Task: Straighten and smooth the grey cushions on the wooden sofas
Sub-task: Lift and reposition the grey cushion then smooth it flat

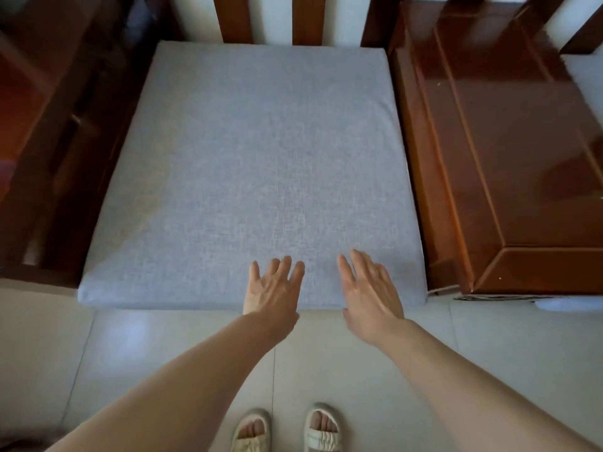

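Colours and patterns
Cushion (254, 164): grey-blue, fine woven fleck. Sofa frame (509, 151): glossy red-brown. Floor tiles (359, 380): pale grey. Slippers (321, 429): cream.

Wooden sofa (421, 164) (glossy arm) bears 1 grey cushion (254, 158).

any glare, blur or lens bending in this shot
Head view: glare streaks on the glossy wooden side table; wide-angle bending splays the grey cushion outward toward the camera; the left side lies in dark shadow; left hand and right hand look slightly soft.
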A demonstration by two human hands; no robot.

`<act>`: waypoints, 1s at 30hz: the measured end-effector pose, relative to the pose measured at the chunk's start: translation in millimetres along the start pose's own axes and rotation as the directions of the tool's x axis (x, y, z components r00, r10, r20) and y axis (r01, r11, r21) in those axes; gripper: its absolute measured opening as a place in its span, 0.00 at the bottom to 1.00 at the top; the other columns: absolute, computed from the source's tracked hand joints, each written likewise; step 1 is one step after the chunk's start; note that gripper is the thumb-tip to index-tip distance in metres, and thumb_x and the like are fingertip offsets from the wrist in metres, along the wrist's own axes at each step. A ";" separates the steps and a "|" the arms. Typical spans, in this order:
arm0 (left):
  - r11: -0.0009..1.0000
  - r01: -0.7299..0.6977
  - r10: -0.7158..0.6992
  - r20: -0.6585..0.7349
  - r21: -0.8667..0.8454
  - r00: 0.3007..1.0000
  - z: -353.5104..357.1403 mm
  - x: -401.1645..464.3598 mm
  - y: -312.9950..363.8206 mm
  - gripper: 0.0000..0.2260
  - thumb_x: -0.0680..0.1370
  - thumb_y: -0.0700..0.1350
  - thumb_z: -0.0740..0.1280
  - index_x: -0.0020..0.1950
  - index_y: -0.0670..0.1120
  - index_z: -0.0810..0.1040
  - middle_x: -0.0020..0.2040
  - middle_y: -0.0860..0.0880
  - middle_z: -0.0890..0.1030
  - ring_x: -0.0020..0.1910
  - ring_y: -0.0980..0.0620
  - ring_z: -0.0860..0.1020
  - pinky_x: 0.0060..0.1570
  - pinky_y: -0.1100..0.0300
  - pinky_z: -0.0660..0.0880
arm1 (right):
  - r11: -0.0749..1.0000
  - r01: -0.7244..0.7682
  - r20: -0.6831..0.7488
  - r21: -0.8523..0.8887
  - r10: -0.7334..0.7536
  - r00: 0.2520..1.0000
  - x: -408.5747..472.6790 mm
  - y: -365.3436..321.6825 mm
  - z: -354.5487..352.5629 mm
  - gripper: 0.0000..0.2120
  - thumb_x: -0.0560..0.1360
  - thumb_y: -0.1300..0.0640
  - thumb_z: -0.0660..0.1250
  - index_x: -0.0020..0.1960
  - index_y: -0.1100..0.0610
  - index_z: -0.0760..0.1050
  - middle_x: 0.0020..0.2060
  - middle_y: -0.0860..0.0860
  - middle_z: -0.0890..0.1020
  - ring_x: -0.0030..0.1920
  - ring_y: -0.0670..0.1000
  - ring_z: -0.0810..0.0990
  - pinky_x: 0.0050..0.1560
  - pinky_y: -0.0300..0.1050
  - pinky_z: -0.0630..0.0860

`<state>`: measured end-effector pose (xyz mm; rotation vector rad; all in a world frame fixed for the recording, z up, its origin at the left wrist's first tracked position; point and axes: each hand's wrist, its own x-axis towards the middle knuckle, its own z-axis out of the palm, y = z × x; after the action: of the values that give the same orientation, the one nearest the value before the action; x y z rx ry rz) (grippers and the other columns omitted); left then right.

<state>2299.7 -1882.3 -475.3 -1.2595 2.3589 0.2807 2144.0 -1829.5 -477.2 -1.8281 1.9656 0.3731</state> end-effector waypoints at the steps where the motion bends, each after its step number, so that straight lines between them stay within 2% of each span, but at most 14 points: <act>1: 1.000 -0.012 0.012 -0.038 0.021 0.999 15.9 8.2 3.9 0.37 0.76 0.54 0.67 0.76 0.48 0.48 0.75 0.46 0.54 0.73 0.45 0.55 0.70 0.45 0.52 | 1.000 0.003 -0.013 -0.011 -0.003 1.000 7.2 -0.8 16.2 0.42 0.76 0.60 0.65 0.77 0.57 0.38 0.76 0.58 0.40 0.76 0.57 0.39 0.75 0.53 0.42; 4: 0.996 -0.031 0.041 -0.111 0.089 0.993 61.3 27.9 11.5 0.38 0.75 0.56 0.67 0.75 0.48 0.46 0.73 0.43 0.50 0.71 0.41 0.54 0.69 0.44 0.54 | 0.998 0.012 -0.093 -0.058 -0.017 0.995 26.1 -5.4 67.2 0.47 0.72 0.57 0.69 0.77 0.58 0.39 0.75 0.59 0.37 0.75 0.59 0.35 0.75 0.55 0.40; 6: 0.991 -0.021 0.042 -0.153 0.132 0.987 82.6 35.6 13.2 0.39 0.76 0.56 0.65 0.74 0.47 0.40 0.72 0.40 0.45 0.71 0.39 0.52 0.69 0.43 0.53 | 0.994 -0.011 -0.196 -0.110 -0.011 0.980 37.3 -8.7 94.8 0.52 0.68 0.52 0.73 0.77 0.58 0.39 0.75 0.61 0.39 0.75 0.62 0.37 0.74 0.59 0.45; 8: 0.987 -0.013 0.047 -0.207 0.161 0.977 103.3 40.3 13.2 0.39 0.77 0.53 0.64 0.72 0.46 0.36 0.70 0.39 0.43 0.70 0.39 0.51 0.68 0.43 0.53 | 0.981 -0.071 -0.270 -0.183 0.019 0.963 47.2 -12.7 116.8 0.52 0.68 0.49 0.71 0.76 0.60 0.37 0.75 0.64 0.41 0.75 0.65 0.42 0.73 0.64 0.47; 10: 0.985 -0.027 0.084 -0.338 0.171 0.937 119.4 48.2 8.8 0.41 0.72 0.51 0.69 0.72 0.46 0.42 0.68 0.39 0.49 0.66 0.40 0.55 0.64 0.44 0.58 | 0.960 -0.110 -0.361 -0.256 0.010 0.932 57.1 -13.4 128.1 0.41 0.73 0.51 0.62 0.76 0.61 0.41 0.74 0.65 0.47 0.74 0.67 0.49 0.71 0.66 0.52; 13: 0.988 -0.080 0.144 -0.586 0.134 0.797 136.8 64.7 -4.3 0.39 0.60 0.45 0.78 0.66 0.47 0.62 0.61 0.41 0.63 0.55 0.42 0.65 0.49 0.48 0.62 | 0.960 -0.084 -0.521 -0.267 -0.070 0.851 69.8 -6.8 138.3 0.21 0.77 0.61 0.51 0.69 0.62 0.58 0.65 0.64 0.62 0.66 0.65 0.62 0.64 0.65 0.65; 16: 0.982 -0.142 0.191 -0.697 0.128 0.691 137.7 71.8 -13.1 0.30 0.60 0.41 0.77 0.57 0.44 0.67 0.55 0.44 0.68 0.48 0.43 0.66 0.43 0.51 0.60 | 0.948 0.003 -0.631 -0.317 -0.214 0.745 75.4 1.6 142.0 0.13 0.76 0.64 0.49 0.59 0.63 0.65 0.58 0.61 0.69 0.58 0.61 0.67 0.55 0.57 0.66; 19: 0.989 -0.117 0.141 -0.748 0.085 0.649 140.3 66.5 -10.8 0.23 0.60 0.37 0.75 0.50 0.44 0.69 0.48 0.45 0.73 0.43 0.44 0.66 0.39 0.53 0.59 | 0.917 0.027 -0.665 -0.399 -0.310 0.679 71.4 3.1 139.9 0.10 0.76 0.64 0.52 0.52 0.61 0.69 0.49 0.58 0.76 0.51 0.58 0.69 0.49 0.51 0.64; 23: 0.994 -0.089 0.107 -0.734 0.063 0.670 143.2 56.4 -8.0 0.21 0.59 0.36 0.76 0.46 0.44 0.71 0.43 0.46 0.74 0.40 0.45 0.68 0.35 0.54 0.62 | 0.913 0.024 -0.677 -0.407 -0.319 0.663 63.7 -7.8 129.9 0.09 0.73 0.65 0.53 0.41 0.57 0.71 0.36 0.53 0.74 0.40 0.55 0.72 0.42 0.47 0.61; 25: 0.988 -0.140 0.138 -0.737 0.060 0.662 141.5 56.0 -11.2 0.17 0.59 0.35 0.76 0.42 0.43 0.74 0.39 0.46 0.74 0.37 0.44 0.71 0.31 0.54 0.65 | 0.904 0.027 -0.662 -0.427 -0.332 0.672 63.2 -10.4 128.5 0.10 0.71 0.65 0.53 0.38 0.56 0.71 0.33 0.53 0.73 0.37 0.54 0.73 0.40 0.46 0.59; 27: 0.970 -0.215 0.229 -0.747 0.117 0.625 139.3 57.3 -16.1 0.12 0.61 0.33 0.75 0.37 0.43 0.74 0.35 0.46 0.74 0.33 0.45 0.72 0.28 0.56 0.64 | 0.882 0.029 -0.636 -0.470 -0.362 0.682 64.1 -11.4 131.1 0.10 0.69 0.65 0.54 0.37 0.56 0.71 0.32 0.52 0.73 0.36 0.54 0.73 0.39 0.46 0.59; 30: 0.948 -0.257 0.309 -0.732 0.187 0.607 136.4 60.9 -17.1 0.08 0.67 0.32 0.61 0.31 0.43 0.73 0.30 0.46 0.73 0.27 0.46 0.72 0.26 0.62 0.58 | 0.876 0.024 -0.559 -0.482 -0.329 0.761 66.6 -17.1 133.9 0.11 0.67 0.64 0.54 0.34 0.55 0.72 0.30 0.51 0.74 0.33 0.53 0.75 0.38 0.44 0.64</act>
<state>2324.1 -1885.0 -623.7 -1.0801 3.2634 -0.3122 2175.2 -1826.3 -624.4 -2.7104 2.2082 0.1626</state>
